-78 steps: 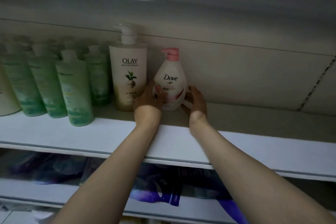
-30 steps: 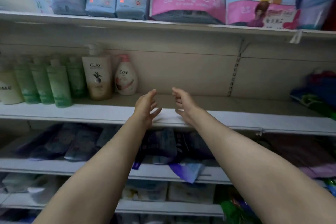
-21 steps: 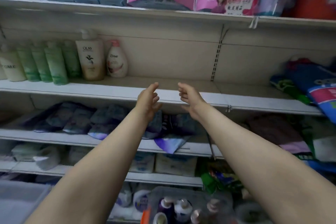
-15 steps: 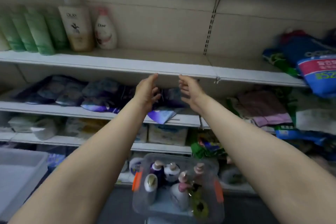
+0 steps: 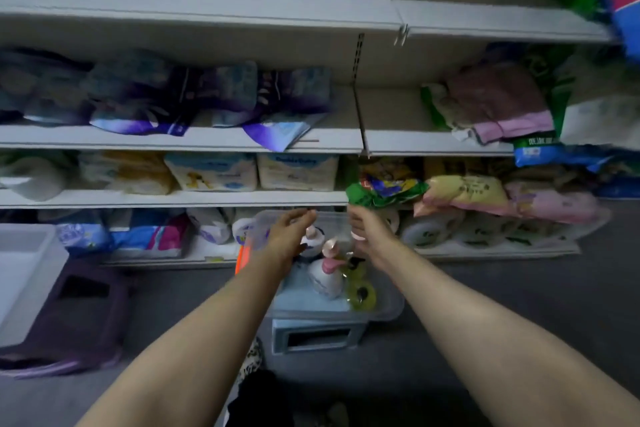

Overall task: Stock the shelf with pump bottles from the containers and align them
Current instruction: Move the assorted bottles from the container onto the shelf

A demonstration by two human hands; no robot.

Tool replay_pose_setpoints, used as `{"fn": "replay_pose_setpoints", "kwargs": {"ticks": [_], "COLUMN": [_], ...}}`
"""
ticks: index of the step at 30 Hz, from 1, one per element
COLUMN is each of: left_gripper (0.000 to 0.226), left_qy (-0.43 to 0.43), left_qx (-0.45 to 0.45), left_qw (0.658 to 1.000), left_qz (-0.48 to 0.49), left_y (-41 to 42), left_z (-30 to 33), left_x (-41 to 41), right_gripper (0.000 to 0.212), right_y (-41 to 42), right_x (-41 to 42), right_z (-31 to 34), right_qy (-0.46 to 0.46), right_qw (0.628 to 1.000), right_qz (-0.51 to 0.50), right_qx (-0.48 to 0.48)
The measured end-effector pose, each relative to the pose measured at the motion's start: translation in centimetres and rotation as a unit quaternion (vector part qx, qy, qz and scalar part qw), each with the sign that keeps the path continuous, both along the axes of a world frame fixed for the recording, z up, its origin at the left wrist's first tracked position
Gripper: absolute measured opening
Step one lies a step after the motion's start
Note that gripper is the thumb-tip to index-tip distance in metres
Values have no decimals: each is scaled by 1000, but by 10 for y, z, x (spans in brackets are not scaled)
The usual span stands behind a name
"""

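Now the fetching step is in hand: the left hand [image 5: 289, 236] and right hand [image 5: 367, 232] are held wide and empty over the clear plastic container [image 5: 391, 305] on the floor, where a white pump bottle with a pink top [image 5: 325, 279] stands. Next, 1 bottle needs gripping and lifting.

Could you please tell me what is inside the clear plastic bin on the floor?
The clear bin holds pump bottles: a white one with a pink pump and a yellow-green one show. The left hand and right hand cover the rest.
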State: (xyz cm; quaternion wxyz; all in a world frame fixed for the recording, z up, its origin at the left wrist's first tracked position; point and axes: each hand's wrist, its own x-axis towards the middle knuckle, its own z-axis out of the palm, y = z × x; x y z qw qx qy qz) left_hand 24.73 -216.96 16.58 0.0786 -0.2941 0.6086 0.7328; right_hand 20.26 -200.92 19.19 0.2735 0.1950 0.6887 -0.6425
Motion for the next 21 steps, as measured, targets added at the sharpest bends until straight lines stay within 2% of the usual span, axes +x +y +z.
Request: {"fn": "replay_pose_setpoints", "kwargs": {"ticks": [5, 8, 10, 12, 15, 19, 21], "left_gripper": [32, 15, 23, 38, 48, 53, 49], "left_qy": [-41, -43, -59, -78, -84, -75, -64], "left_qx": [-34, -40, -49, -66, -93, -91, -86], "left_qw": [998, 996, 992, 988, 982, 980, 981], "left_qz": [-39, -71, -100, -118, -143, -162, -164], "left_y": [12, 16, 19, 23, 28, 31, 32], "left_z": [-63, -96, -118, -137, -160, -180, -185], "left_x": [17, 18, 17, 15, 6, -6, -9], "right_gripper": [18, 30, 42, 31, 16, 14, 23], "right_y": [20, 24, 26, 28, 27, 24, 22], "right_x": [23, 32, 38, 43, 43, 37, 35], "right_z": [-54, -84, -100, -117, -134, -145, -149], "right_qy": [-81, -132, -154, -161, -153, -171, -181], "right_qw": [996, 990, 987, 985, 986, 983, 981], "right_qz": [-14, -22, -28, -20, -34, -27, -23], "right_qx": [18, 32, 41, 51, 49, 62, 72]}}
